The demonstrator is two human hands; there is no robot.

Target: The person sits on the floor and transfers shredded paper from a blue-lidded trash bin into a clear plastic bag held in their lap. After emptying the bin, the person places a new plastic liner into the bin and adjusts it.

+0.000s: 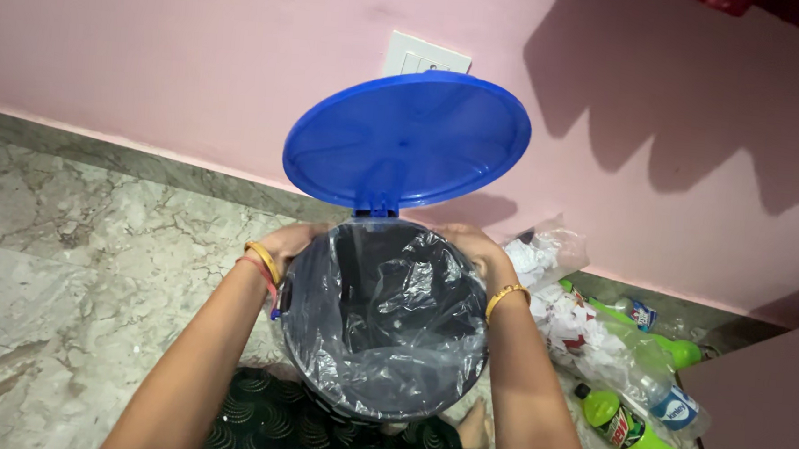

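A round bin (291, 334) stands on the marble floor with its blue lid (407, 139) swung up and open. A clear plastic liner bag (384, 312) lines its inside. My left hand (291, 243) grips the rim and liner at the back left; a yellow and a red bangle sit on that wrist. My right hand (469, 246) holds the rim and liner at the back right, with a gold bangle on the wrist. The fingers of both hands are partly hidden behind the rim.
A clear bag of crumpled white paper and waste (559, 292) lies to the right of the bin, with green plastic bottles (642, 438) beside it. A pink wall (149, 48) with a white switch plate (425, 59) rises behind. A dark cabinet corner (775, 420) is at far right.
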